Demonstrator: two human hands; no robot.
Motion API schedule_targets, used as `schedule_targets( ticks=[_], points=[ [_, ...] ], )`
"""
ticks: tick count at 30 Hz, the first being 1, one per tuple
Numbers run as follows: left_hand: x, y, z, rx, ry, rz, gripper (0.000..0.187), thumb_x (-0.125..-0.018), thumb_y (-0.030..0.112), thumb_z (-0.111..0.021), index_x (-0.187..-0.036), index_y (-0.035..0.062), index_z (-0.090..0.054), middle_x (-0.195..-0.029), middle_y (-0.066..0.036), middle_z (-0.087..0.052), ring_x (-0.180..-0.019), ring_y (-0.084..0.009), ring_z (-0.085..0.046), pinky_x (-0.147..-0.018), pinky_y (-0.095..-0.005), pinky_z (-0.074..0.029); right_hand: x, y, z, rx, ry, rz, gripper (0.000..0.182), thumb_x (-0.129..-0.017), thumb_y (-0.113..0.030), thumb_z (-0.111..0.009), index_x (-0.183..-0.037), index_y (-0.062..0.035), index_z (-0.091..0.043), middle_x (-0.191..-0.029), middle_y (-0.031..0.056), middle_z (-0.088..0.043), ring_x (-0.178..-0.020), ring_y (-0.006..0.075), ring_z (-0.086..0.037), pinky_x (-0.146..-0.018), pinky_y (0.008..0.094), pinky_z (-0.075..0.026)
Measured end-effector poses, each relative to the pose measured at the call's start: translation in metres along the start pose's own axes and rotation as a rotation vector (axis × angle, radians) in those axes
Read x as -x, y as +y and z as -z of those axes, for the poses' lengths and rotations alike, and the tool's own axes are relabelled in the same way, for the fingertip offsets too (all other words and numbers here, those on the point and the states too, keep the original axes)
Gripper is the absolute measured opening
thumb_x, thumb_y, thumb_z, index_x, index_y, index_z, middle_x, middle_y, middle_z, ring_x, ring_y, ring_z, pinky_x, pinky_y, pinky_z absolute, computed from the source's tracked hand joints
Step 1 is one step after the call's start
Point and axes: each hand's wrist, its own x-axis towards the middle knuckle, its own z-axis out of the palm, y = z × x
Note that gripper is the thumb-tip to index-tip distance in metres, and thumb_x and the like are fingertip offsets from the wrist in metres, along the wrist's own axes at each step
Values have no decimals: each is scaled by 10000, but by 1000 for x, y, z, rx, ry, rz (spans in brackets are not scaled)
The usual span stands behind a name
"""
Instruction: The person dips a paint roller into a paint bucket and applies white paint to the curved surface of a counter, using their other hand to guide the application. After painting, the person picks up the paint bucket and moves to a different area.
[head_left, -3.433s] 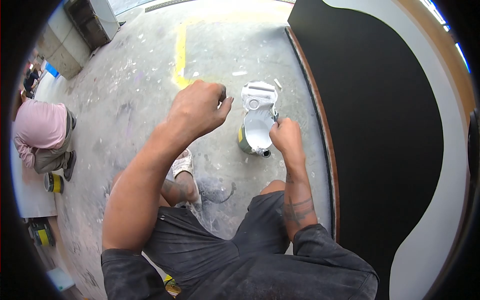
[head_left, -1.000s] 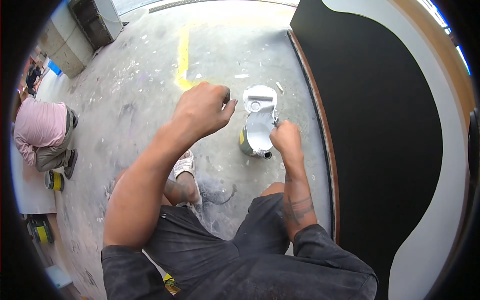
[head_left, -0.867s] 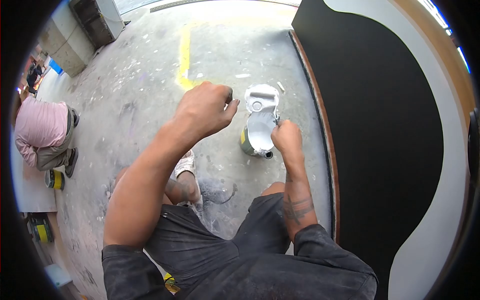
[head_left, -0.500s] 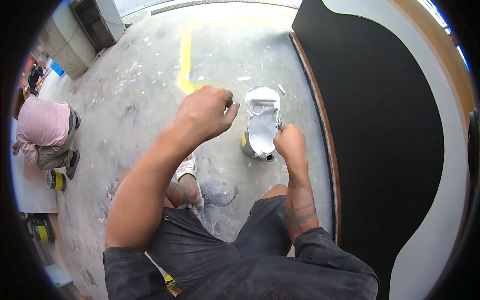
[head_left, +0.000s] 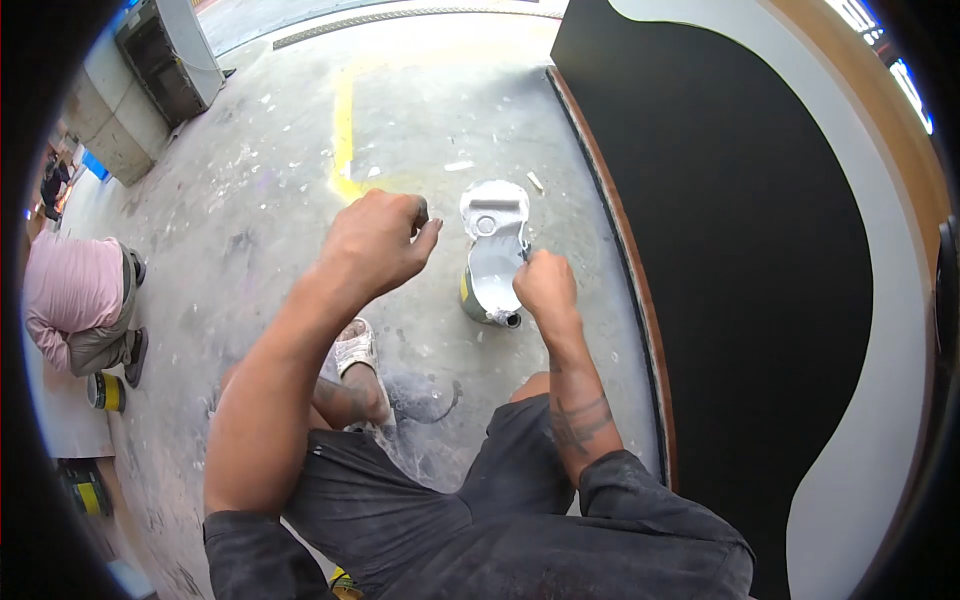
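A metal can with a yellow and dark green outside stands on the floor, coated white inside. Its cut lid is bent back, also smeared with white. At the can's right rim, my right hand is closed in a fist. A small dark piece shows beside its knuckles; what it belongs to is hidden. To the left of the can, my left hand hangs in the air with curled fingers and the thumb close to the fingertips. Anything in that pinch is too small to make out.
A large black panel with a wavy pale border stands along the right. A person in a pink shirt bends over at the left, near another can. Yellow line marking and white scraps lie on the concrete floor.
The whole view has shifted, so the can and both hands appear further left. Both hands keep about the same pose relative to the can.
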Motion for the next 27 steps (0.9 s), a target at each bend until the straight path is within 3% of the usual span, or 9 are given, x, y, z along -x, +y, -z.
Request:
schedule_targets(
  ticks=[13,17,22,25,27],
  points=[
    [7,1,8,-13,0,8,268,-965,285,-724,-901,32,-785,-850,-182,-774,-818,-384,-743,-781,-472,-580,12,3,1,21,-61,-6,269,-874,-99,-615,-1011,54,-788,-1029,324,-756,-1001,493,-744,-897,551,-588],
    [3,-4,-1,-3,24,7,266,-963,284,-727,-890,34,-784,-845,-182,-772,-820,-381,-743,-776,-472,-577,3,13,-12,7,17,9,257,-878,-96,-613,-983,63,-786,-1004,336,-750,-969,503,-743,-880,552,-590],
    [5,-5,3,18,52,-28,236,-948,246,-743,-872,25,-775,-808,-191,-760,-752,-377,-739,-726,-463,-579,10,12,-5,-95,-45,34,233,-853,-100,-636,-946,64,-774,-953,336,-739,-933,496,-740,-868,559,-586],
    [4,-13,-2,42,68,-70,220,-941,213,-747,-865,7,-768,-802,-199,-758,-720,-353,-745,-701,-438,-580,0,21,-32,-152,65,68,245,-844,-106,-628,-919,82,-765,-935,364,-724,-925,525,-731,-865,571,-590],
    [4,-9,5,27,76,-99,221,-940,208,-746,-868,1,-768,-806,-198,-761,-719,-342,-750,-701,-430,-581,9,12,-12,-159,62,66,258,-858,-112,-608,-920,86,-762,-941,365,-724,-933,526,-730,-875,568,-588]
  ],
)
